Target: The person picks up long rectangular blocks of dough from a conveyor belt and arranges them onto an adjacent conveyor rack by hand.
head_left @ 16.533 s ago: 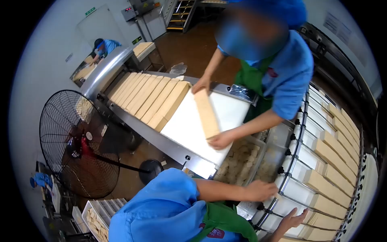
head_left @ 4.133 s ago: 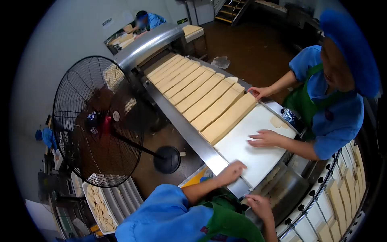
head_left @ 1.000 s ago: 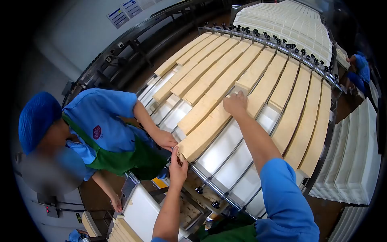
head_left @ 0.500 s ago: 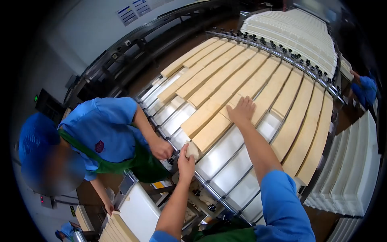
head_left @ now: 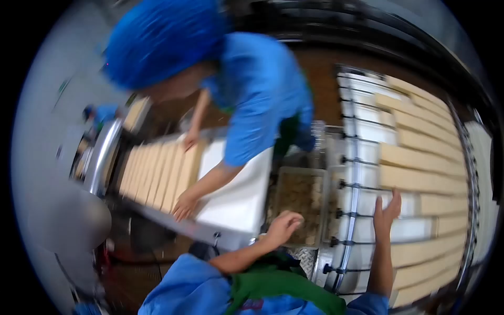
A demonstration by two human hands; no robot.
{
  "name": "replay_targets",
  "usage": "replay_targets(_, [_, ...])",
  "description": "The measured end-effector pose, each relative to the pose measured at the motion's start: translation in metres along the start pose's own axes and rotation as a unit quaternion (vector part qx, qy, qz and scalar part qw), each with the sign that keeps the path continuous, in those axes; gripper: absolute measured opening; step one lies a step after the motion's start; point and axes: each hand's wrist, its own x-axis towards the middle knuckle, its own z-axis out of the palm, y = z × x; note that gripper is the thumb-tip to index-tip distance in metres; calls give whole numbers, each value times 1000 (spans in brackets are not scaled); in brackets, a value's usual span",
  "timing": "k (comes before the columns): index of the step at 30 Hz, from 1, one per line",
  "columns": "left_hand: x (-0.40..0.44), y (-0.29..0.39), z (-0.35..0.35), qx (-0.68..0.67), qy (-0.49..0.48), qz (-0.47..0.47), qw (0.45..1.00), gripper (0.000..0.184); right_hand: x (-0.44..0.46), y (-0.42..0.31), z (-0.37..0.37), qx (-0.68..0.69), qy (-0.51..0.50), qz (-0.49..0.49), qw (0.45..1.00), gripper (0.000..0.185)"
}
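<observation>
1. Wearer's clothing: a green apron (head_left: 278, 286) and blue cloth sleeves are creasing softly.
2. Left hand (head_left: 286, 227): curling its fingers inward beside the bin; blur is hiding whether it is pinching anything.
3. Bin (head_left: 300, 170): standing rectangular and translucent, holding pale, irregular trimmings (head_left: 299, 197).
4. Right hand (head_left: 387, 210): spreading thumb and fingers apart over a smooth white surface (head_left: 369, 173), near the block ends.
5. Metal rail (head_left: 355, 168): running round and shiny along this surface, bearing dark knobs; thin bars are crossing the white.
6. Blocks (head_left: 422, 178): lying side by side on the white surface, their ends staggering; they are showing long rectangular forms, pale tan matte faces and squared ends.
7. White worktop (head_left: 239, 205): carrying a close-packed row (head_left: 186, 176) of similar blocks.
8. Co-worker (head_left: 262, 89): bending over the worktop in blue, placing one hand at each end of the nearest block.
9. Curved metal hood (head_left: 100, 160): reflecting light beyond the row; another person (head_left: 105, 113) in blue is showing behind it.
</observation>
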Motion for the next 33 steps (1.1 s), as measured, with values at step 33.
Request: replay_targets(33, [-100, -249, -335, 157, 299, -335, 879, 71, -180, -420, 319, 96, -328, -397, 852, 42])
